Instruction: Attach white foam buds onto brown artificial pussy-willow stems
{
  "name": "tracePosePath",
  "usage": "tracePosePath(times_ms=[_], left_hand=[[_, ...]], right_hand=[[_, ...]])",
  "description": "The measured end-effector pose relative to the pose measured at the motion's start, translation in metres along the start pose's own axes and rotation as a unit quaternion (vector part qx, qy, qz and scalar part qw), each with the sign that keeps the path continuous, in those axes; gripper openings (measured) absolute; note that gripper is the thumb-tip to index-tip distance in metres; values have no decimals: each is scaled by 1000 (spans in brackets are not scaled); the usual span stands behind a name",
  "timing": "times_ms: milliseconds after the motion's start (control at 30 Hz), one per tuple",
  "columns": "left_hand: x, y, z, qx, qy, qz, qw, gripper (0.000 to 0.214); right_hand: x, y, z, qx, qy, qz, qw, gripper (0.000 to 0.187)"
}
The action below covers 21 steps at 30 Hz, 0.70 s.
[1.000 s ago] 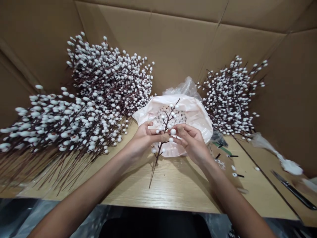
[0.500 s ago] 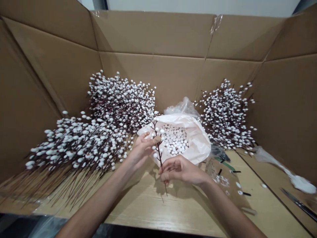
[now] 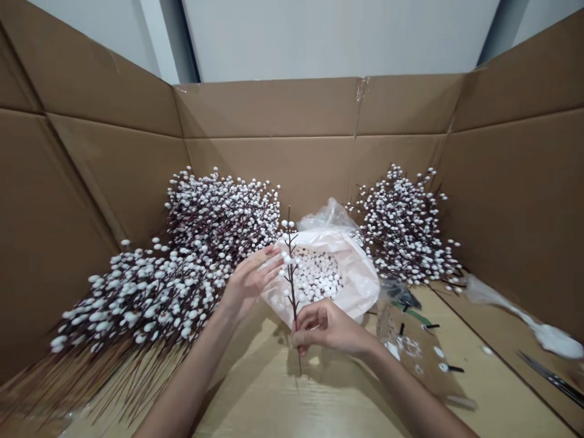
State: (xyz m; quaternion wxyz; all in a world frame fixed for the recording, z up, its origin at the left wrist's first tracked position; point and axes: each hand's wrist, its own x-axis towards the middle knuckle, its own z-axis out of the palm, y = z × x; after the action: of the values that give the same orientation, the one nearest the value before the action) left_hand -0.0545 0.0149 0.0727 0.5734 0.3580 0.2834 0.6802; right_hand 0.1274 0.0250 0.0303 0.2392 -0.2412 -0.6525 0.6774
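Observation:
My right hand [image 3: 326, 328] pinches the lower stem of a dark brown artificial berry branch [image 3: 292, 283], which stands nearly upright. Several white berries sit on its twigs, mostly along the upper left side, while some twig ends are bare. Just left of the branch is my left hand [image 3: 250, 277], its fingers stretched out and apart; the fingertips come close to the berries, and I cannot tell if they touch. Behind the branch lies an open pale plastic bag [image 3: 360, 280] full of loose white berries [image 3: 317, 274].
Finished-looking berry branches are heaped at the left [image 3: 150, 286], back left [image 3: 223, 210] and back right [image 3: 401, 225]. Cardboard walls [image 3: 274, 109] enclose the table [image 3: 255, 395]. Scissors [image 3: 550, 374], a twisted plastic wrap [image 3: 524, 313] and small black and white pieces [image 3: 449, 368] lie at the right.
My left hand has let go of the branch's upper part and spread its fingers, moving slightly left. My right hand keeps its hold on the stem. The camera view has tilted up.

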Motion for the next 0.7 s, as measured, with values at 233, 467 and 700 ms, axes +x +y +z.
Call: tracePosePath(times_ms=[233, 467, 700], left_hand=[[9, 4, 17, 102, 36, 66, 992, 39], [19, 2, 28, 122, 45, 98, 987, 40], [15, 0, 26, 128, 95, 73, 984, 45]], right_hand=[[0, 2, 2, -30, 21, 8, 999, 36], [0, 2, 1, -36, 17, 13, 999, 35], [-2, 4, -1, -48, -25, 26, 998, 34]])
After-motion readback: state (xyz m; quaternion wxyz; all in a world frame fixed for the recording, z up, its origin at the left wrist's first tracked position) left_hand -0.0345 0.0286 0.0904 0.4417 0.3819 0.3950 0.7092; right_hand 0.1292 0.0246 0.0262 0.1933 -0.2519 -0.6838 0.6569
